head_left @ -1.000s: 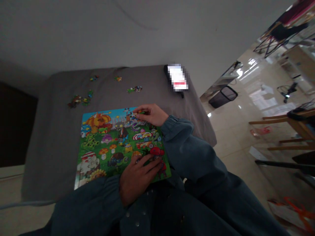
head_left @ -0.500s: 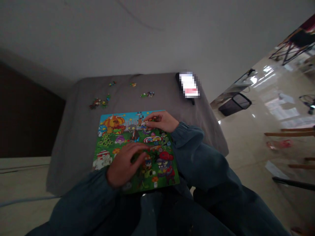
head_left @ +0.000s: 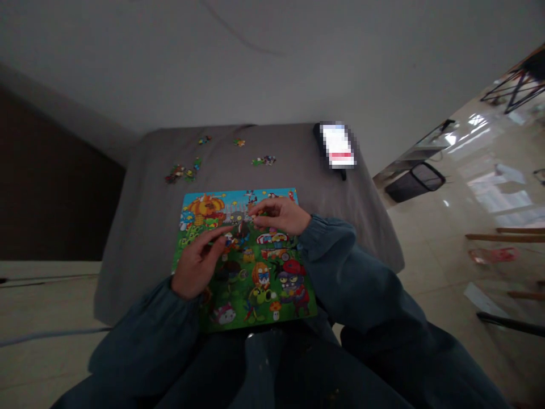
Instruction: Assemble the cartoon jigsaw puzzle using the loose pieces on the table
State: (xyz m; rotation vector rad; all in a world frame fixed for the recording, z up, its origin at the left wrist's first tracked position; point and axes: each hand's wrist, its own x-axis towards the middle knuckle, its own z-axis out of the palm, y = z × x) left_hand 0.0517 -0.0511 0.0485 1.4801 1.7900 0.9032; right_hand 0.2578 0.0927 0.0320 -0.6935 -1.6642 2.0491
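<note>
You wear a dark teal-blue top with long sleeves that end in gathered cuffs at both wrists. Your left hand and right hand are bare, without gloves. Small pale buttons or studs dot the dark front of the garment below.

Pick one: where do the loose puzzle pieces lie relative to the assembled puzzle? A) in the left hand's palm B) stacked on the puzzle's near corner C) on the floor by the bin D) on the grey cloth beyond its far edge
D: the loose puzzle pieces lie scattered on the grey cloth past the far edge of the puzzle, apart from it, while both hands rest on the picture.
</note>
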